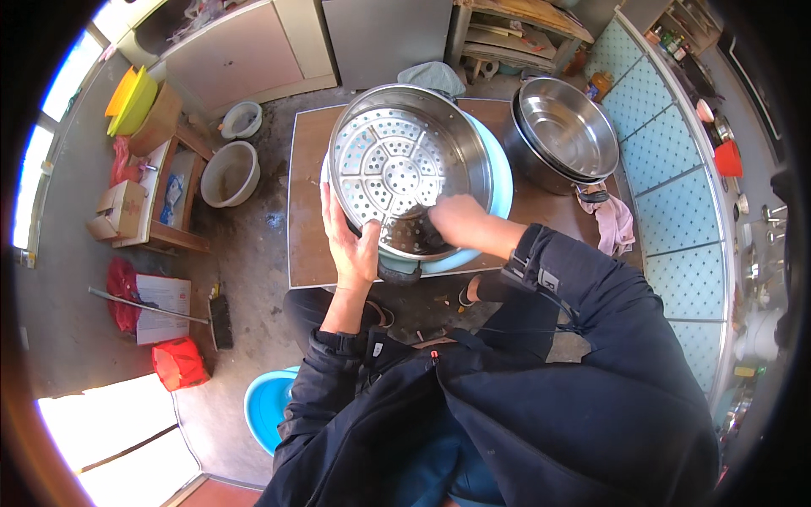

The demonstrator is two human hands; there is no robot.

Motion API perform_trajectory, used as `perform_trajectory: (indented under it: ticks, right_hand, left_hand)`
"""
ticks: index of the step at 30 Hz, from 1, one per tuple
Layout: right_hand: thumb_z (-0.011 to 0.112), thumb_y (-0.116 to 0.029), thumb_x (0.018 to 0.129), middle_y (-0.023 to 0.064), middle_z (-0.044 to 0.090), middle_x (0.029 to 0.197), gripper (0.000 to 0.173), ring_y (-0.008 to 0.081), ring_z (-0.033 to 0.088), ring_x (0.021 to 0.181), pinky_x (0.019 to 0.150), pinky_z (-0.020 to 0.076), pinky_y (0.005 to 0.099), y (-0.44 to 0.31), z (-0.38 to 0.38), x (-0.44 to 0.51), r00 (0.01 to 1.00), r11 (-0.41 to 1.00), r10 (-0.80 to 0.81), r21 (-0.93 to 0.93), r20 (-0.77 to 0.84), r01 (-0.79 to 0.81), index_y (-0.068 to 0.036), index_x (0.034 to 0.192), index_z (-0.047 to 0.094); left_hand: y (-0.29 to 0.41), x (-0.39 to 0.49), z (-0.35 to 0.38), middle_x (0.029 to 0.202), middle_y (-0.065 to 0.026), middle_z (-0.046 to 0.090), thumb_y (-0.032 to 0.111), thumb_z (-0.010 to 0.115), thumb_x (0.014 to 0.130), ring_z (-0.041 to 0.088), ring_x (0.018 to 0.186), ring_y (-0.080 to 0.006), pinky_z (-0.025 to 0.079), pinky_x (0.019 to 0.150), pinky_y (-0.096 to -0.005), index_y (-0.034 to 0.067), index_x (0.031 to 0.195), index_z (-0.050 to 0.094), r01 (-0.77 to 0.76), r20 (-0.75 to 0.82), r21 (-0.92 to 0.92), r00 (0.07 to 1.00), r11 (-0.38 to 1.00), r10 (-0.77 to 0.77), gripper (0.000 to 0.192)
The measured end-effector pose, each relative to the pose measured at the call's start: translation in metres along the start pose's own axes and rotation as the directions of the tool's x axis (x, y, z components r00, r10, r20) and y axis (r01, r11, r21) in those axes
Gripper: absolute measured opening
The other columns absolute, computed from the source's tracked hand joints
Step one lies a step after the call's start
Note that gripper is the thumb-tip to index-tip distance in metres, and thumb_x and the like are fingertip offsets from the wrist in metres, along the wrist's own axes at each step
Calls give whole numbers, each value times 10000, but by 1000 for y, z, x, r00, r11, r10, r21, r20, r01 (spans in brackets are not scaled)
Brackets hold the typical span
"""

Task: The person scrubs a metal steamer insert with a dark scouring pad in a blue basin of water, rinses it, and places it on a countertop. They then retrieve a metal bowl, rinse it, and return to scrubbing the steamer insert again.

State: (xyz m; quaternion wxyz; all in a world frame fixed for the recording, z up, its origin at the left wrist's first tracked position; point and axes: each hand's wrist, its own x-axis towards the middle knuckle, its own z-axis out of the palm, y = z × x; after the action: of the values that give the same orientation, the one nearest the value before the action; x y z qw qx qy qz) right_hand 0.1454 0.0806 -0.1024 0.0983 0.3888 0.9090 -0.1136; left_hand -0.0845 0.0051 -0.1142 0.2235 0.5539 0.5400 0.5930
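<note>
A stainless-steel steamer pot (400, 175) with a perforated bottom is tilted over a light-blue plastic basin (500, 171) on the low table. My left hand (352, 244) grips the steamer's near-left side, thumb over the rim and fingers along the outer wall. Below the near rim, one black handle (399, 272) of the steamer shows. Inside the pot, my right hand (461, 218) is curled against the lower right of the perforated bottom. A dark patch lies beside its fingers; whether that is a held thing or a reflection is unclear.
Nested steel pots (564, 130) stand at the brown table's (538, 222) right, near a pink cloth (613, 222). Pale tubs (231, 174) sit on the floor to the left, with a broom (220, 320) nearer. A blue basin (269, 402) is by my left elbow. Blue-tiled cabinets (678, 222) line the right.
</note>
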Motion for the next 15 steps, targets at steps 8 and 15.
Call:
perform_trajectory:
  ticks: [8, 15]
  right_hand:
    - [653, -154, 943, 248, 695, 1136, 265, 433, 727, 1050, 900, 598, 518, -38, 10, 51, 952, 952, -142, 227, -271, 207, -37, 1172, 716]
    - [631, -108, 924, 211, 711, 1090, 182, 424, 737, 986, 855, 604, 513, 40, -11, 111, 896, 992, 107, 107, -430, -66, -56, 1055, 746]
  left_hand:
    - [3, -1, -3, 1703, -207, 377, 63, 613, 875, 385, 1557, -289, 291, 1273, -392, -31, 1689, 270, 20, 44, 3, 999, 1000, -20, 889]
    - [8, -2, -3, 1617, -181, 491, 79, 620, 865, 484, 1464, -261, 352, 1229, -369, -20, 1677, 320, 108, 30, -97, 994, 989, -106, 871]
